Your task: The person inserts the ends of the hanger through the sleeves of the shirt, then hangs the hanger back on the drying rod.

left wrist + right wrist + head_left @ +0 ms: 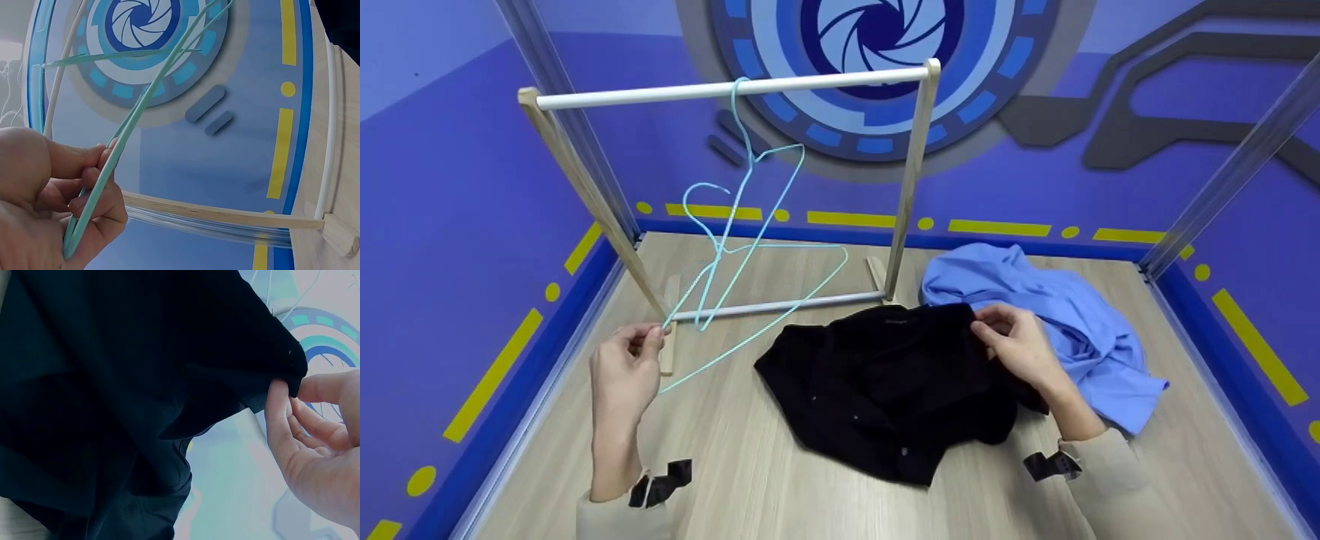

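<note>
Holding a mint-green hanger by one end, the left hand had its fingers curled round the wire. The right hand pinched the upper edge of a black garment, which spread over the counter in front of the wooden rack. A blue cloth lay just behind it, to the right.

Judgement on handling: the pinched edge wanted raising enough to part the dark layers, with the wire kept level and its far corner led in without snagging. The second hanger, hooked on the rail, overlapped the held one in the head view; contact could not be told, so a tangle seemed the risk.

Writing: a faint mark, perhaps a label, showed inside the neckline, too small to read. The wall emblem bore no legible words.
</note>
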The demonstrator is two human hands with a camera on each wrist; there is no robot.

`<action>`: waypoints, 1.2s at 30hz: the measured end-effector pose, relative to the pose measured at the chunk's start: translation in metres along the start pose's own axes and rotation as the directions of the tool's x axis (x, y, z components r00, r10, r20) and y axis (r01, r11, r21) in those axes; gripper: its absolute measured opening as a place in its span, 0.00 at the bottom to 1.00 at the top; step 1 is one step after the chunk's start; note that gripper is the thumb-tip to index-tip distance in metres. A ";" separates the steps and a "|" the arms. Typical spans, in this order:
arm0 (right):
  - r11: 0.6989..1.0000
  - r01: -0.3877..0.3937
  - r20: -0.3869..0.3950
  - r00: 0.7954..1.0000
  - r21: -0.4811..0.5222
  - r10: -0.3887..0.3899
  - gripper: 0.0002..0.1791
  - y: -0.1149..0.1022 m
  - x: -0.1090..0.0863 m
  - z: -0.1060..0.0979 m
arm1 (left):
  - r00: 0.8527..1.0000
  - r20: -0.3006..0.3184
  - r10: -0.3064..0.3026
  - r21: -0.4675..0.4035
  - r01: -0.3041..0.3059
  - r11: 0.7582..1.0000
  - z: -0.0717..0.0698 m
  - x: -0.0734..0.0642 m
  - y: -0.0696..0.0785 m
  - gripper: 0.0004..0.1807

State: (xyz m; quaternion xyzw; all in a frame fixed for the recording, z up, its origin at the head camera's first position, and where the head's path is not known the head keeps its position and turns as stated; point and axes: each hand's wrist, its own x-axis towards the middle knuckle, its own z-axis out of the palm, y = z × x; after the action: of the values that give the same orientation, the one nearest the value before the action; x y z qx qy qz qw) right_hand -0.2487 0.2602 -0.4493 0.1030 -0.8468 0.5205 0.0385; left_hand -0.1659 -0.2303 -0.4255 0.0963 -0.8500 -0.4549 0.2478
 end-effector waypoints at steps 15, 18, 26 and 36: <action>1.000 0.000 -0.015 1.000 -0.004 -0.001 0.08 0.022 0.006 0.000 | 0.990 0.132 -0.052 -0.110 0.066 0.992 -0.002 0.000 -0.010 0.09; 1.000 -0.009 -0.015 1.000 0.002 0.009 0.08 0.022 0.006 0.000 | 0.985 0.157 -0.067 -0.134 0.088 0.987 -0.003 0.000 -0.011 0.10; 1.000 -0.006 -0.012 1.000 -0.010 0.006 0.08 0.022 0.007 -0.001 | 0.968 0.230 -0.103 -0.203 0.152 0.967 -0.005 0.001 -0.017 0.11; 1.000 -0.020 -0.012 1.000 -0.020 0.020 0.10 0.022 0.009 -0.001 | 0.915 0.363 -0.175 -0.263 0.281 0.923 -0.007 0.002 -0.031 0.12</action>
State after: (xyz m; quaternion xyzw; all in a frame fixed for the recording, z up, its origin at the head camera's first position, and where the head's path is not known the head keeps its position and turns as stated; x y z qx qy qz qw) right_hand -0.2622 0.2694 -0.4667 0.0912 -0.8526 0.5130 0.0392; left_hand -0.1655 -0.2535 -0.4470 0.0775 -0.7800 -0.6183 0.0572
